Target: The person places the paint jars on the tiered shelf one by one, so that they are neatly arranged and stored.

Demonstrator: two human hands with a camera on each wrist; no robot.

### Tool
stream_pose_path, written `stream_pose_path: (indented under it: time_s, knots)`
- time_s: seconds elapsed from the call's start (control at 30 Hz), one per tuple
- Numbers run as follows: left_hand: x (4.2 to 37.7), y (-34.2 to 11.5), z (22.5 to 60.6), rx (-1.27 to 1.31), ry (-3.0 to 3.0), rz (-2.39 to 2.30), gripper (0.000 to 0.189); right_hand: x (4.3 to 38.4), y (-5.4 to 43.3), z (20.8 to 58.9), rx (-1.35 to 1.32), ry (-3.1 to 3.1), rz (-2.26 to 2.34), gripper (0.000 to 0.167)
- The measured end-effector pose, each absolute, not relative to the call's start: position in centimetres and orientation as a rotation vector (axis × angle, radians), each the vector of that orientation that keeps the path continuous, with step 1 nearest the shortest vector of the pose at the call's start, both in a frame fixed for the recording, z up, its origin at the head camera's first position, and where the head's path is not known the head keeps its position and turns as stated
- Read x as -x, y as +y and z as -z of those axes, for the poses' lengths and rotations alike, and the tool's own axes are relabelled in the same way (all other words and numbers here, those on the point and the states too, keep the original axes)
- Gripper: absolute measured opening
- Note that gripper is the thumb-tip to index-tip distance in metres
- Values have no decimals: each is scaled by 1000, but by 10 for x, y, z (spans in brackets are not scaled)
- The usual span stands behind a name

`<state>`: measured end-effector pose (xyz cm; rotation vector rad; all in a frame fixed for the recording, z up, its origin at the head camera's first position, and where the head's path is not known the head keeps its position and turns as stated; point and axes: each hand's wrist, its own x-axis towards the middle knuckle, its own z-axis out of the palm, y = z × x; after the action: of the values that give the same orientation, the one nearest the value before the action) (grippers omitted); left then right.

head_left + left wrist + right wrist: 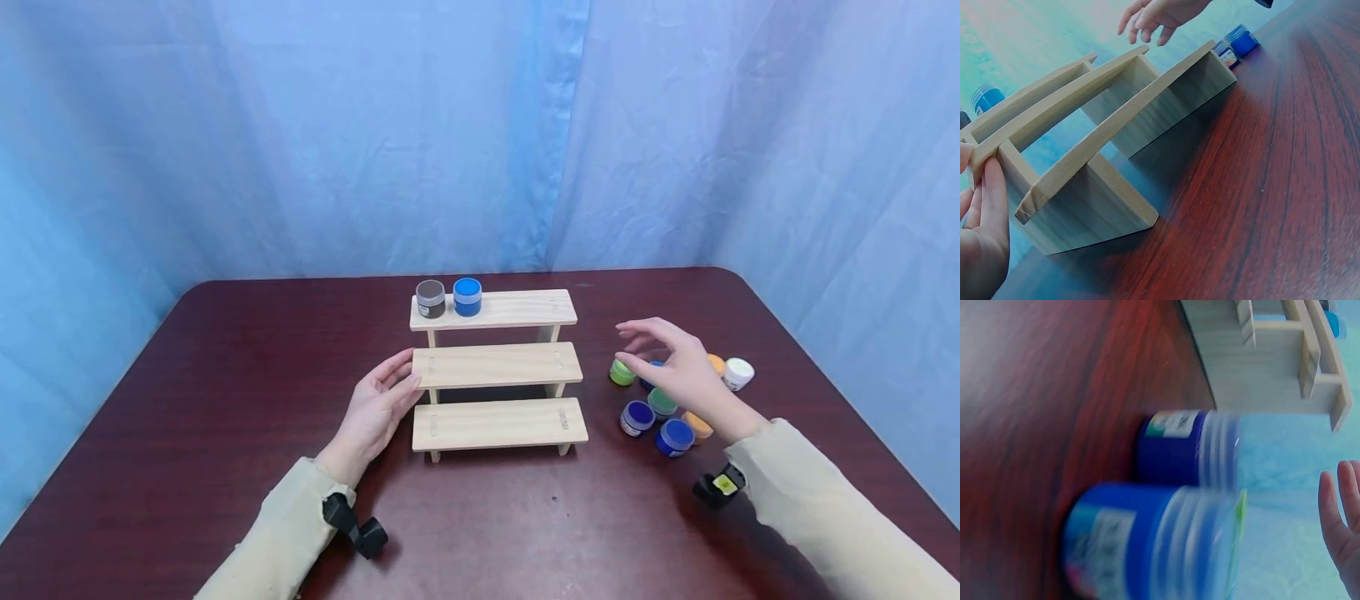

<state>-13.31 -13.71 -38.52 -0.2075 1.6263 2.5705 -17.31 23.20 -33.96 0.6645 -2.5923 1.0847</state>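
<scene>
A three-step wooden display stand [498, 365] stands on the table. On the left end of its top step sit a dark brown paint jar [431, 300] and, just right of it, a blue paint jar [467, 298]. My left hand [375, 408] pinches the left end of the middle step, thumb above and fingers underneath. Right of the stand, my right hand [678, 367] hovers empty over a group of paint jars, thumb and fingers spread apart. Nearest its fingertips is a light green jar [622, 373]; another blue jar behind is partly hidden by the hand.
Around the right hand stand a purple jar [637, 418], a dark blue jar [675, 437], a green jar [663, 405], an orange jar [698, 427] and a white jar [738, 374]. Blue curtains [420, 142] hang behind the dark red table [225, 392].
</scene>
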Motion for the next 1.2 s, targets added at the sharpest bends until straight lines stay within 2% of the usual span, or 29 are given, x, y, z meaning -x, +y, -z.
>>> stream_pose_path:
  time_s: [0.33, 0.57, 1.2]
  knots:
    - [134, -133, 385, 183, 1629, -2572, 53, 168, 268, 346, -622, -2572, -1034, 39]
    - [133, -135, 385, 197, 1624, -2583, 54, 169, 294, 343, -439, -2646, -1003, 39]
    - [134, -136, 388, 202, 1584, -2613, 55, 191, 361, 346, -113, -2757, -916, 56]
